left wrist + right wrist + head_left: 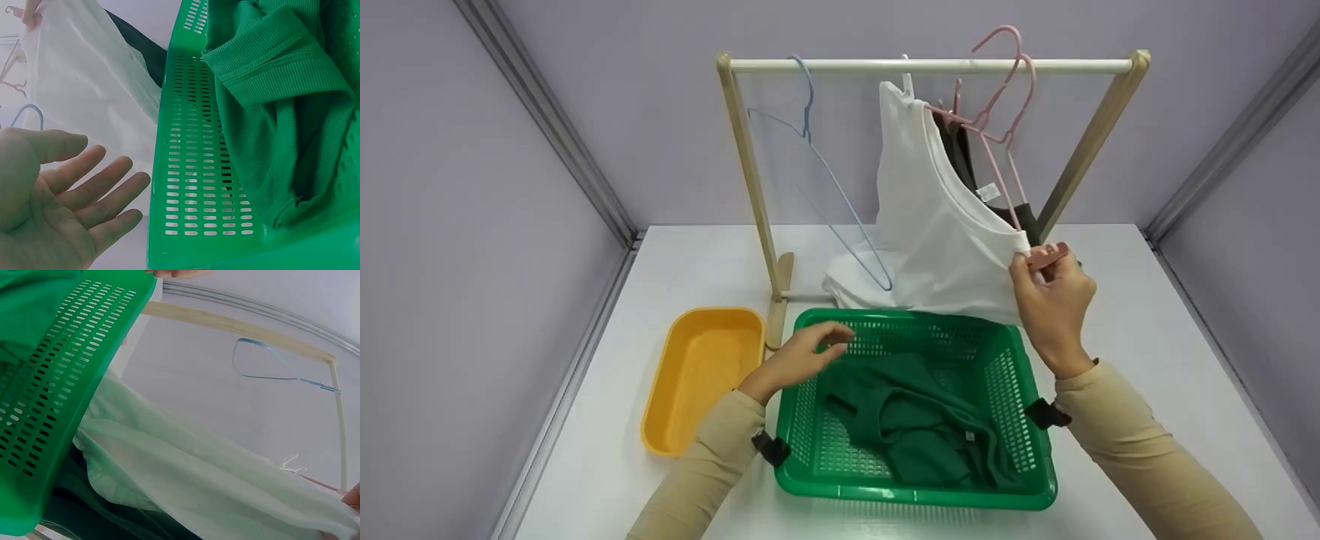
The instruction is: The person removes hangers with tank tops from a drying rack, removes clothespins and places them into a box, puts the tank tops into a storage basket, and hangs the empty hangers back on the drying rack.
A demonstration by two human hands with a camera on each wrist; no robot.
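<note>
My right hand (1054, 296) pinches a pink clothespin (1046, 256) at one shoulder of a white sleeveless shirt (934, 232). The shirt hangs slanted on a pink hanger (997, 169), and a white clothespin (907, 86) grips its other shoulder near the rail. My left hand (806, 352) is held over the left rim of a green basket (915, 495), palm and spread fingers showing in the left wrist view, with nothing in it. In the basket lies a crumpled green garment (900, 420). Only fingertips of my right hand show in its wrist view.
A wooden rack (750, 172) with a white rail (855, 66) stands behind the basket. A bare blue hanger (840, 187) hangs at its left, and a dark garment (956, 154) hangs behind the shirt. A yellow tray (701, 375) sits left of the basket.
</note>
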